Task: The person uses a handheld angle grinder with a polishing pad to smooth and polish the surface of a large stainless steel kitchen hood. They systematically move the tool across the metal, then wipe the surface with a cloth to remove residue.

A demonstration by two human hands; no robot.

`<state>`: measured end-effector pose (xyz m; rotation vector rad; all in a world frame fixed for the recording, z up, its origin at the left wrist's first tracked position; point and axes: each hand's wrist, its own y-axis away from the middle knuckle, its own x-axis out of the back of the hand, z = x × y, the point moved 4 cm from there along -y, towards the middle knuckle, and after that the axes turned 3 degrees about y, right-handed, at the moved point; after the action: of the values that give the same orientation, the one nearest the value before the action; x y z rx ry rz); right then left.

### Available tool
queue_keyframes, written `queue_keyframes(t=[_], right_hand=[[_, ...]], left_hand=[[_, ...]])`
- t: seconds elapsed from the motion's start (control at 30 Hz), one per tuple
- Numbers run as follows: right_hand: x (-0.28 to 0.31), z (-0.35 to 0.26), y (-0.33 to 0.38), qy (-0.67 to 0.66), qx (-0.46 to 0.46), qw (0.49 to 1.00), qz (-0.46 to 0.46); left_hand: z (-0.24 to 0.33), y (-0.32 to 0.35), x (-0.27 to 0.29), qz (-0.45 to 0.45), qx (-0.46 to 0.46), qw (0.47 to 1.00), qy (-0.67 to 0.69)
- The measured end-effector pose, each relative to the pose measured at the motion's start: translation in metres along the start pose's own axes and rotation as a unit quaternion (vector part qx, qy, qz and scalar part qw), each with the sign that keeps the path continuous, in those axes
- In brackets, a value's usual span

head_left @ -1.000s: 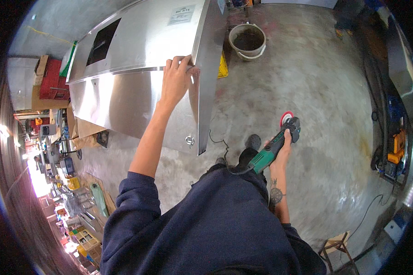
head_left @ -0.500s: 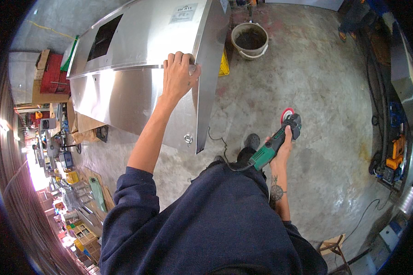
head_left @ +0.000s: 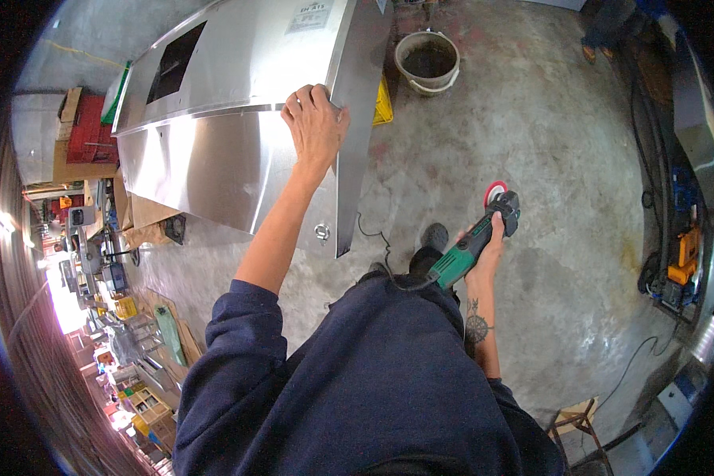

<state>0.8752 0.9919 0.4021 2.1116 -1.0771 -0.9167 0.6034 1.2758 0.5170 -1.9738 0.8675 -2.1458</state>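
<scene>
A large, shiny stainless steel hood-like casing [head_left: 214,151] stands ahead of me on the left, with a dark rectangular opening in its upper face. My left hand [head_left: 316,131] is closed over the ridge at the casing's right corner, its fingers bent on the metal; whether anything small lies under them is hidden. In my right hand [head_left: 488,255] is a green and black angle grinder [head_left: 464,252], held low on my right, apart from the casing. Its red-rimmed disc [head_left: 495,193] points forward. A dark cord trails from the grinder's rear end.
A dirty white bucket [head_left: 428,63] stands on the concrete floor beyond the casing, near a yellow crate [head_left: 383,103]. Red crates [head_left: 94,131] are at the far left. Hoses [head_left: 646,143] and orange tools [head_left: 685,255] line the right side. A stool [head_left: 577,416] stands at lower right.
My left hand has shifted slightly right along the casing's ridge, and its wrist has turned. The view has moved a little; the grinder stays in my right hand.
</scene>
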Motion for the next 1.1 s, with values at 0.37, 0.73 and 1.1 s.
queue_keyframes(t=[0.37, 0.73, 1.1], right_hand=[[-0.005, -0.008, 0.004, -0.009, 0.003, 1.0, 0.017], [-0.008, -0.01, 0.002, 0.01, -0.011, 1.0, 0.0], [-0.003, -0.005, -0.006, 0.044, 0.0, 0.999, -0.029]], left_hand=[[-0.025, -0.005, 0.009, -0.034, -0.05, 0.994, 0.088], [0.007, 0.004, 0.003, 0.002, 0.06, 0.996, 0.062], [-0.02, 0.008, 0.011, -0.041, -0.019, 0.988, 0.151]])
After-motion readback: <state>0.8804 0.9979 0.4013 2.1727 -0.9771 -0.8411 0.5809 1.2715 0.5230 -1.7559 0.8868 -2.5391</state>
